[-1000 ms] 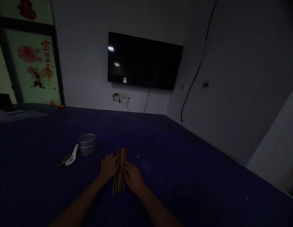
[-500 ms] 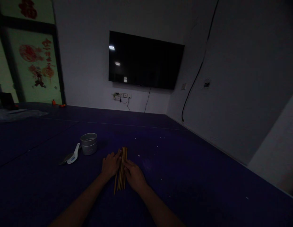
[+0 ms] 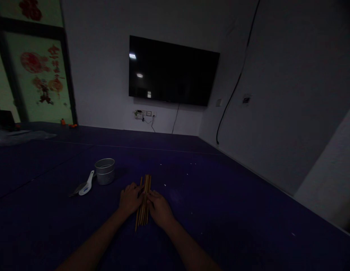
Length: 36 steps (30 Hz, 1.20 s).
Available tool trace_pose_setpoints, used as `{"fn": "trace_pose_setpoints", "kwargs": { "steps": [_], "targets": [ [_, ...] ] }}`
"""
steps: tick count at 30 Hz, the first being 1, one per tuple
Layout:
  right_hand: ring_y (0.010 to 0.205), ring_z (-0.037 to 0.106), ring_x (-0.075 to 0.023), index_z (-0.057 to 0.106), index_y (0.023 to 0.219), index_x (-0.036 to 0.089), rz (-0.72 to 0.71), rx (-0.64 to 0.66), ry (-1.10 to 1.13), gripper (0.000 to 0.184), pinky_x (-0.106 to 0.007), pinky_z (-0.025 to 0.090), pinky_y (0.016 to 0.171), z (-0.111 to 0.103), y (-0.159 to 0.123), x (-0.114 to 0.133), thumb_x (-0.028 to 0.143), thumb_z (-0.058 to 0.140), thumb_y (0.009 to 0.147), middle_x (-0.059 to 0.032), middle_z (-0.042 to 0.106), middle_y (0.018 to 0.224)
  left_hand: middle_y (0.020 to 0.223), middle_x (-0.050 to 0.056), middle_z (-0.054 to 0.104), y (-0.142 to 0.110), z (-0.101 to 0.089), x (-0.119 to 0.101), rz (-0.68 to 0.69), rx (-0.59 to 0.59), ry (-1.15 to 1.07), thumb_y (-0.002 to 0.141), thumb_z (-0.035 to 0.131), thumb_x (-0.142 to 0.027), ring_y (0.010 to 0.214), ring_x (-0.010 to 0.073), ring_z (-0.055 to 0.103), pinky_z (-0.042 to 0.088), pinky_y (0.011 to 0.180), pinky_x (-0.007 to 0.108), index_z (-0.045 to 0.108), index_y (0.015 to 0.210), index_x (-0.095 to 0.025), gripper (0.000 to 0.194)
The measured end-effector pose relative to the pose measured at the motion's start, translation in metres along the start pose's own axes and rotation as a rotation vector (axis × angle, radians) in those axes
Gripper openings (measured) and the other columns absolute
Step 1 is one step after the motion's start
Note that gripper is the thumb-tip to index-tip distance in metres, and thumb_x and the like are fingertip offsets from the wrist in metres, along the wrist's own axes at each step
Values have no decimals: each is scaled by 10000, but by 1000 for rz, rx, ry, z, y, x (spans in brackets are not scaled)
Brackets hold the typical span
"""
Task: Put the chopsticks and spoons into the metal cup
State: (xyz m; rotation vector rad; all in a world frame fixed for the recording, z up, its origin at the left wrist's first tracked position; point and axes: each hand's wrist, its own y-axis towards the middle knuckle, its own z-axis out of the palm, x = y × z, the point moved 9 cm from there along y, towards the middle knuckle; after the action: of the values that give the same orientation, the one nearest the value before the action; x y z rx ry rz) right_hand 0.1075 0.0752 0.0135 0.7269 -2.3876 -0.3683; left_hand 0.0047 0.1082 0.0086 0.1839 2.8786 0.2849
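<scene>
Several light-brown wooden chopsticks (image 3: 146,183) lie side by side on the dark blue floor, pointing away from me. My left hand (image 3: 130,199) is at their left side, fingers bent and thumb pressed towards the sticks. One chopstick next to that hand sits slightly apart from the bundle at its far end. From the right, my right hand (image 3: 160,211) closes on the middle of the bundle with thumb and fingers. Both hands partly cover the sticks. Left of them stand a grey metal cup (image 3: 105,174) and a white soup spoon (image 3: 87,185).
Beside the spoon lies a dark, flat utensil (image 3: 76,189), hard to make out. Small white scraps (image 3: 165,185) dot the floor. Clear plastic sheeting (image 3: 28,137) lies at the far left. A television (image 3: 173,71) hangs on the far wall; a black cable (image 3: 231,98) runs down the right wall.
My left hand's fingers have drawn back towards me and bent more, leaving the far end of the left chopstick uncovered. My right hand stays at the bundle. The view has shifted slightly.
</scene>
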Motion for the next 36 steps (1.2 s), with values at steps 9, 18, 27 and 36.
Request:
{"fn": "trace_pose_setpoints", "kwargs": {
  "steps": [9, 18, 27, 36],
  "targets": [
    [1220, 470, -213, 582, 1215, 176, 3, 22, -21, 398, -394, 321, 1066, 2, -1, 0, 134, 409, 859, -92, 551, 1285, 1128, 80, 569, 0, 0, 1, 3, -3, -13, 906, 309, -393, 1095, 232, 493, 375, 868, 378, 506, 1259, -286, 417],
    [1249, 437, -213, 566, 1236, 197, 12, 26, -22, 409, -396, 328, 1061, 5, 0, -3, 150, 404, 864, -74, 537, 1302, 970, 93, 629, 0, -14, 5, -43, -69, 23, 892, 373, -334, 975, 224, 563, 407, 783, 328, 613, 879, -165, 294],
    [1166, 523, -202, 621, 1163, 167, 69, -44, 16, 368, -362, 379, 1022, -3, -1, -7, 149, 411, 861, -85, 612, 1203, 1016, 125, 648, -3, -12, -1, -14, 16, 137, 870, 345, -259, 1019, 265, 567, 390, 868, 415, 651, 907, -159, 324],
    [1176, 514, -198, 643, 1124, 202, 28, -15, 18, 372, -364, 375, 1024, 2, -1, -7, 116, 424, 836, -58, 617, 1200, 1026, 115, 656, 3, -7, 0, 19, 27, 111, 893, 322, -269, 1004, 246, 581, 398, 847, 381, 626, 930, -170, 322]
  ]
}}
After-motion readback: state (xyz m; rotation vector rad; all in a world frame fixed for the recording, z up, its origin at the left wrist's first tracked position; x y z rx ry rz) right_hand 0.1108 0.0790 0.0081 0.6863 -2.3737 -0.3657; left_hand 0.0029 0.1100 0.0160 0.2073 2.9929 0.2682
